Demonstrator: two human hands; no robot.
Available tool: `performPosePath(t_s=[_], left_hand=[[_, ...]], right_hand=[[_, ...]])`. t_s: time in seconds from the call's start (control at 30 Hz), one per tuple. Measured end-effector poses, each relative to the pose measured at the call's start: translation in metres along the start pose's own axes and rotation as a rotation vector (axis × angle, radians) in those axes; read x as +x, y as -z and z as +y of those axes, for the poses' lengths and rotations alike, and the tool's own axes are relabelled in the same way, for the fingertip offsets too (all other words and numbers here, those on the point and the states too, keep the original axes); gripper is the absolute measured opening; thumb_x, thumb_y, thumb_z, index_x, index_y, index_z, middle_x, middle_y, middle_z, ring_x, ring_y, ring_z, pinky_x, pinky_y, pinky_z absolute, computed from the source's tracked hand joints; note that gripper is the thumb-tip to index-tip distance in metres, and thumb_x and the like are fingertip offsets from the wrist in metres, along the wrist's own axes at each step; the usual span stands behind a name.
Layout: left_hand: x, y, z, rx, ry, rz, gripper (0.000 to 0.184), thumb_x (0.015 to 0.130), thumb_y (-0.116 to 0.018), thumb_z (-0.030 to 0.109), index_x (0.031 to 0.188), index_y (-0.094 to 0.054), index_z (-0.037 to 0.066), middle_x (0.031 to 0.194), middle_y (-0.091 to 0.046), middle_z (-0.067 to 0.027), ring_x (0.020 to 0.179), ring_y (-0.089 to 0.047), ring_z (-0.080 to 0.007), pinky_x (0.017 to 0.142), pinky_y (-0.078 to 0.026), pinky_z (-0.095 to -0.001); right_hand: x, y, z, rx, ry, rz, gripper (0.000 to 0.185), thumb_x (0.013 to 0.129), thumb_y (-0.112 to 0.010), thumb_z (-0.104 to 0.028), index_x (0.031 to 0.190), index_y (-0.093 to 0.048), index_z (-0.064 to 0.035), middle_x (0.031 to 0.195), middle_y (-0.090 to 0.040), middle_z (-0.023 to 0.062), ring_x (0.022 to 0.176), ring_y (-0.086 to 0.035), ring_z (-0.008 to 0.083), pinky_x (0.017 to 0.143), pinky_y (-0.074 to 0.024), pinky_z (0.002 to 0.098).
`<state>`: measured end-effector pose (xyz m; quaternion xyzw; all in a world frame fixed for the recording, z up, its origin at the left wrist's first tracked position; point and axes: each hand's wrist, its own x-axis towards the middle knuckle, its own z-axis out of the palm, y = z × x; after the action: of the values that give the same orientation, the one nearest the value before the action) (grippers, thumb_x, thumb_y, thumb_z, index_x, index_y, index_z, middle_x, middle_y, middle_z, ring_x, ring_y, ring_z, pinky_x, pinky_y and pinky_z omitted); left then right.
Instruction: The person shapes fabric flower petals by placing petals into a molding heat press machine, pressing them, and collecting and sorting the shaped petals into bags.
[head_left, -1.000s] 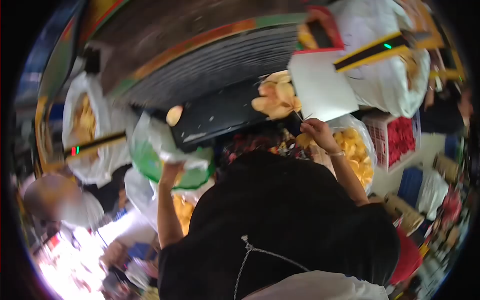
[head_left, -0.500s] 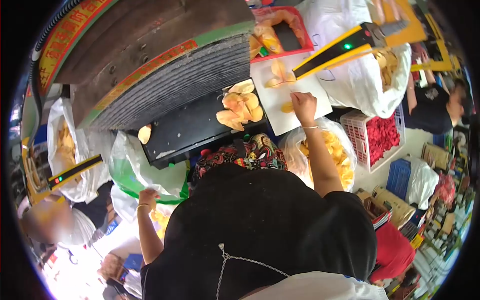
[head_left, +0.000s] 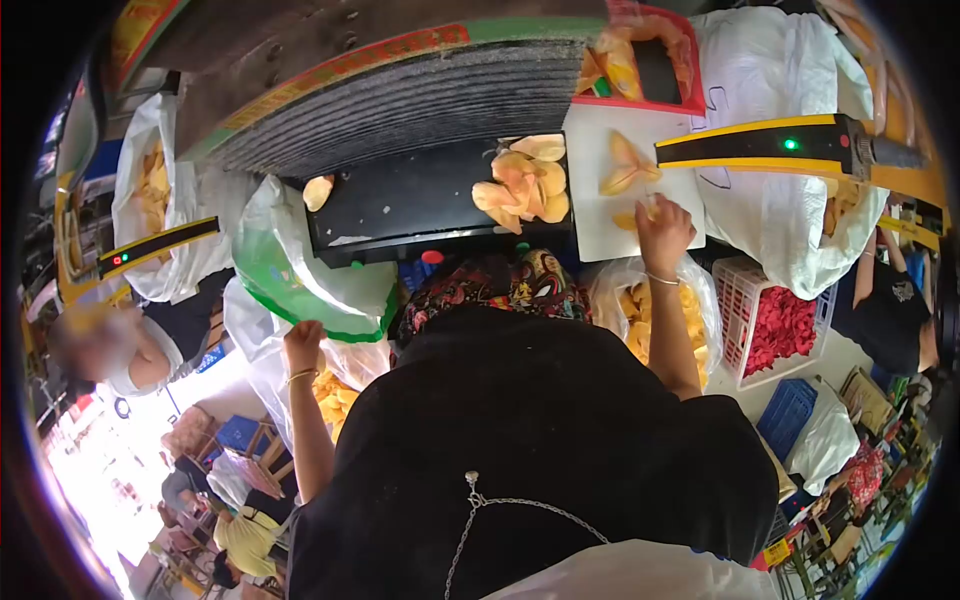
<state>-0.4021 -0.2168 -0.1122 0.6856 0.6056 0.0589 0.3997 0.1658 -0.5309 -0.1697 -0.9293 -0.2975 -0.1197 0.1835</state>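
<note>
My right hand (head_left: 665, 238) is over a white board (head_left: 592, 170), its fingers pinched at a small yellow-orange petal (head_left: 627, 220). Just above it on the board lies a peach, three-lobed petal piece (head_left: 622, 165). My left hand (head_left: 303, 347) hangs low beside a clear plastic bag (head_left: 262, 330) with its fingers curled; what they hold, if anything, is hidden. A heap of peach-yellow petals (head_left: 525, 185) rests at the right of a black machine bed (head_left: 410, 195). One single petal (head_left: 318, 192) sits at the bed's left end.
Black-and-yellow bars with lights stand at right (head_left: 760, 150) and left (head_left: 165, 245). A red-rimmed tray (head_left: 690, 75) and large white sacks (head_left: 765, 90) flank the board. Below are a bag of yellow petals (head_left: 640, 320) and a crate of red petals (head_left: 780, 325). Other people work nearby.
The view has turned and shifted, so the machine and board appear levelled. My right hand stays at the board, its fingers now at the small petal. My left hand remains low by the bag.
</note>
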Motion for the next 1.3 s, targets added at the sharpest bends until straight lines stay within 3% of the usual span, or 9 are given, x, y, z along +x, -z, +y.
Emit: performPosePath(t_s=[0.2, 0.33, 0.43, 0.53, 0.6, 0.7, 0.8, 1.07, 1.3], left_hand=[[0.033, -0.003, 0.104, 0.36, -0.337, 0.082, 0.017, 0.082, -0.062, 0.019, 0.079, -0.065, 0.002, 0.076, -0.062, -0.0165, 0.069, -0.062, -0.0298, 0.063, -0.048, -0.037], [0.115, -0.042, 0.165, 0.651, -0.526, 0.196, 0.024, 0.083, -0.059, 0.023, 0.106, -0.064, 0.019, 0.101, -0.061, -0.0128, 0.084, -0.062, -0.0325, 0.073, -0.053, -0.0437], [0.165, -0.072, 0.132, 0.711, -0.675, 0.245, 0.032, 0.082, -0.06, 0.028, 0.11, -0.065, 0.014, 0.097, -0.06, -0.0123, 0.081, -0.063, -0.0339, 0.072, -0.052, -0.0433], [0.191, -0.077, 0.122, 0.659, -0.654, 0.375, 0.031, 0.079, -0.066, 0.023, 0.109, -0.067, 0.015, 0.093, -0.064, -0.0095, 0.07, -0.065, -0.0251, 0.069, -0.052, -0.0368], [0.191, -0.073, 0.117, 0.113, -0.565, 0.052, 0.027, 0.078, -0.068, 0.017, 0.105, -0.069, 0.013, 0.089, -0.067, -0.0065, 0.069, -0.063, -0.0174, 0.066, -0.051, -0.0311], [0.159, -0.085, 0.127, -0.332, -0.436, -0.259, 0.023, 0.077, -0.071, 0.011, 0.101, -0.07, 0.008, 0.085, -0.068, -0.0043, 0.068, -0.06, -0.011, 0.064, -0.049, -0.0258], [0.134, -0.086, 0.158, -0.676, -0.303, -0.457, 0.02, 0.077, -0.074, 0.007, 0.095, -0.07, -0.001, 0.081, -0.068, -0.0031, 0.068, -0.056, -0.0059, 0.064, -0.045, -0.021], [0.125, -0.091, 0.156, -0.706, -0.272, -0.576, 0.017, 0.08, -0.073, 0.008, 0.092, -0.068, -0.003, 0.081, -0.066, -0.0031, 0.067, -0.056, -0.0062, 0.061, -0.044, -0.0204], [0.132, -0.101, 0.162, -1.0, 0.189, -0.642, 0.015, 0.08, -0.072, 0.011, 0.087, -0.068, -0.001, 0.079, -0.064, -0.0032, 0.066, -0.06, -0.0137, 0.058, -0.047, -0.0251]], right_hand=[[-0.005, 0.037, -0.058, 0.414, 0.057, 0.109, 0.026, 0.083, -0.065, -0.013, 0.108, -0.061, -0.0047, 0.1, -0.062, 0.016, 0.089, -0.061, 0.0314, 0.081, -0.0485, 0.0367], [0.017, 0.018, -0.188, 0.807, 0.441, -0.289, 0.021, 0.083, -0.062, -0.008, 0.105, -0.063, -0.0059, 0.099, -0.062, 0.0134, 0.087, -0.061, 0.0299, 0.076, -0.0505, 0.0353], [0.019, -0.007, -0.265, 0.854, 0.604, -0.426, 0.02, 0.083, -0.063, -0.009, 0.103, -0.064, -0.0065, 0.091, -0.063, 0.0125, 0.086, -0.061, 0.0306, 0.077, -0.0502, 0.0351], [0.015, -0.013, -0.289, 0.789, 0.74, -0.439, 0.018, 0.085, -0.063, -0.011, 0.101, -0.065, -0.0037, 0.094, -0.064, 0.0097, 0.089, -0.062, 0.0245, 0.079, -0.049, 0.0315], [0.021, -0.015, -0.302, 0.729, 0.811, -0.47, 0.017, 0.087, -0.063, -0.012, 0.1, -0.065, -0.0024, 0.095, -0.065, 0.0084, 0.09, -0.062, 0.0214, 0.079, -0.0484, 0.0296], [0.028, -0.032, -0.324, 1.127, 0.189, -0.836, 0.018, 0.087, -0.066, -0.017, 0.099, -0.066, -0.0032, 0.093, -0.065, 0.0019, 0.089, -0.06, 0.0119, 0.078, -0.0475, 0.0266], [0.043, -0.051, -0.342, 1.348, 0.161, -1.142, 0.02, 0.086, -0.068, -0.021, 0.095, -0.066, -0.0034, 0.09, -0.064, -0.0016, 0.085, -0.057, 0.0066, 0.074, -0.046, 0.0245], [0.028, -0.06, -0.342, 1.054, 0.192, -1.05, 0.019, 0.084, -0.069, -0.022, 0.084, -0.066, -0.0035, 0.074, -0.064, 0.0017, 0.07, -0.06, 0.0113, 0.065, -0.0464, 0.0274], [0.023, -0.043, -0.346, 0.584, 0.616, -0.623, 0.014, 0.085, -0.063, -0.021, 0.083, -0.067, -0.0083, 0.075, -0.064, 0.0063, 0.072, -0.061, 0.0235, 0.066, -0.0472, 0.0296]])
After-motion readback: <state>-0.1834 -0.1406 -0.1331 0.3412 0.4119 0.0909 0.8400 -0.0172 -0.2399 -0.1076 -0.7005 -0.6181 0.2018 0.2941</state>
